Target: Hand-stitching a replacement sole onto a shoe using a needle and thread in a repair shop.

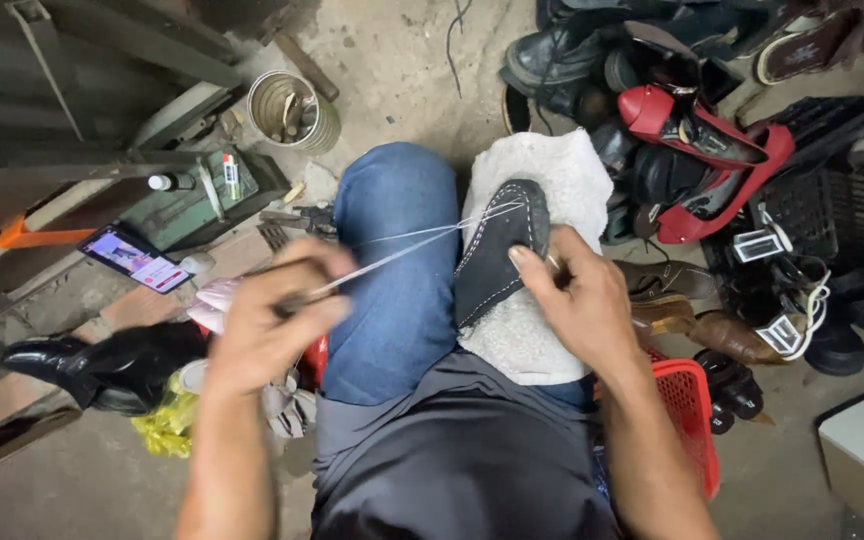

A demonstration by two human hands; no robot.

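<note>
- Two hands work a dark shoe (497, 250) that lies on a white towel (552, 180) over the person's right knee, its sole edge lined with pale stitches.
- Left hand (267, 320) is closed in a fist around a thin tool or needle, hard to make out, and pulls a white thread (402, 250) taut across the blue-jeaned left knee (397, 260) from the shoe's toe.
- Right hand (577, 300) is clamped on the shoe's side, thumb pressed flat on the upper, fingers wrapped behind and out of sight.
- Risk, as I judge it: the thread is stretched hard, so a sharp tug could snap it or tear a stitch hole in the sole edge.
- Risk: the pinning thumb sits near the stitch line, so a point could prick it if the shoe slides on the soft towel.
- Risk: the doubled strands run close together and could tangle or knot.
- Packages and labels: a small white tube with a red band (231, 176) and a dark bottle with a white cap (167, 182) lie on a green box (202, 205) at upper left.
- An open ribbed tin can (294, 110) stands just behind it on the concrete.
- A lit phone (134, 259) lies flat to the left; yellow crinkled wrapping (167, 420) sits beside a black shoe (102, 365).
- A red plastic basket (692, 420) is by the right forearm, and a heap of shoes (692, 150) fills the upper right.
</note>
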